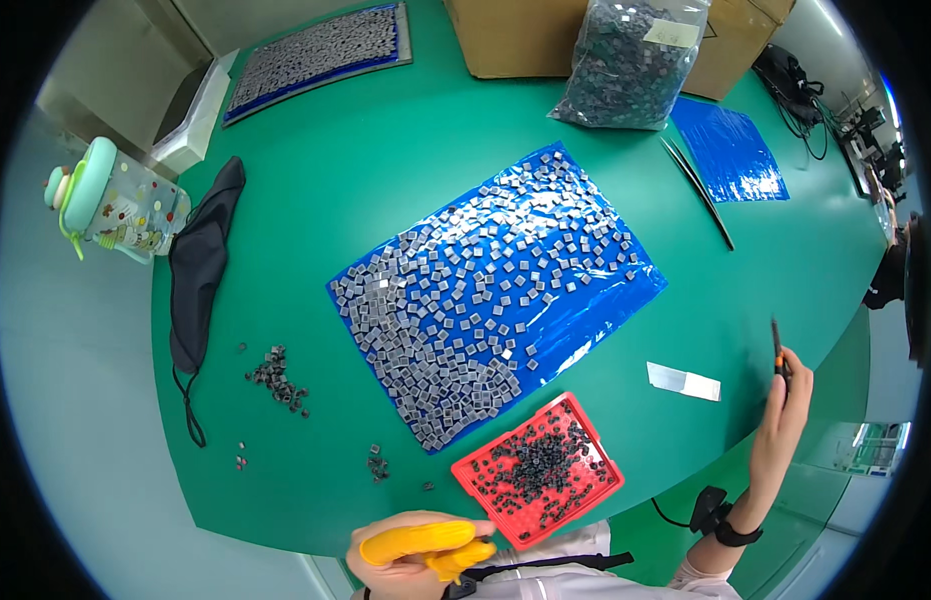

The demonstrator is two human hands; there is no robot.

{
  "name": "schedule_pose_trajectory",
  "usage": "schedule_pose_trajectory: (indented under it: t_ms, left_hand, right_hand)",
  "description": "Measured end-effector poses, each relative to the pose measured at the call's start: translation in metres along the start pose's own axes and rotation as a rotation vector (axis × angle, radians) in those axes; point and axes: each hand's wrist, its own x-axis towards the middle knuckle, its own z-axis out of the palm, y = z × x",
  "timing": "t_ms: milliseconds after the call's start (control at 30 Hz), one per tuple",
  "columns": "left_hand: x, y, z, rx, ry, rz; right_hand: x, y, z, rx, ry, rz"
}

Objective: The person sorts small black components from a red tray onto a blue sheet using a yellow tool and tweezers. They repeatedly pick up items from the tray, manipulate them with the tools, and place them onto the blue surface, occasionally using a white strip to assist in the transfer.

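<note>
My left hand (pixel 415 552), with yellow coverings on some fingers, is at the near edge of the table, beside the left corner of a red tray (pixel 468 478). Its fingers are curled together, and whatever they may hold is hidden. Many small black parts (pixel 545 465) lie in the tray, heaped toward its middle. Out to the right, my right hand (pixel 785 400) grips a slim dark pointed tool (pixel 778 350) with an orange part; its exact kind is unclear. A blue sheet (pixel 575 325) in the middle carries many small grey square pieces (pixel 415 370), densest at its left and near end.
Tweezers (pixel 703 190) and a smaller blue sheet (pixel 733 150) lie far right, near a bag of pieces (pixel 635 70). A pale strip (pixel 683 381) rests near my right hand. Loose dark pieces (pixel 275 378), a black mask (pixel 200 265) and a bottle (pixel 135 205) are left.
</note>
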Motion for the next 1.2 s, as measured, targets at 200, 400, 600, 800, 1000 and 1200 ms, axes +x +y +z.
schedule_pose_trajectory:
  t_ms: [200, 400, 600, 800, 1000, 1200]
  left_hand:
    - [-0.008, -0.030, 0.016, -0.214, 0.064, 0.010]
    - [-0.012, -0.053, 0.020, -0.247, 0.094, 0.196]
    - [-0.014, -0.047, 0.018, -0.228, 0.141, 0.138]
    - [-0.015, -0.049, 0.014, -0.251, 0.122, 0.123]
    - [-0.013, -0.045, 0.010, -0.210, 0.101, 0.121]
    - [-0.015, -0.043, 0.009, -0.233, 0.082, 0.117]
  right_hand:
    - [-0.039, -0.069, -0.012, 0.457, -0.127, -0.224]
    - [-0.055, -0.103, 0.014, 0.463, -0.492, -0.591]
    - [-0.058, -0.110, 0.019, 0.487, -0.502, -0.601]
    - [-0.060, -0.113, 0.022, 0.456, -0.471, -0.658]
    - [-0.059, -0.116, 0.020, 0.436, -0.440, -0.707]
    - [-0.059, -0.117, 0.022, 0.503, -0.500, -0.657]
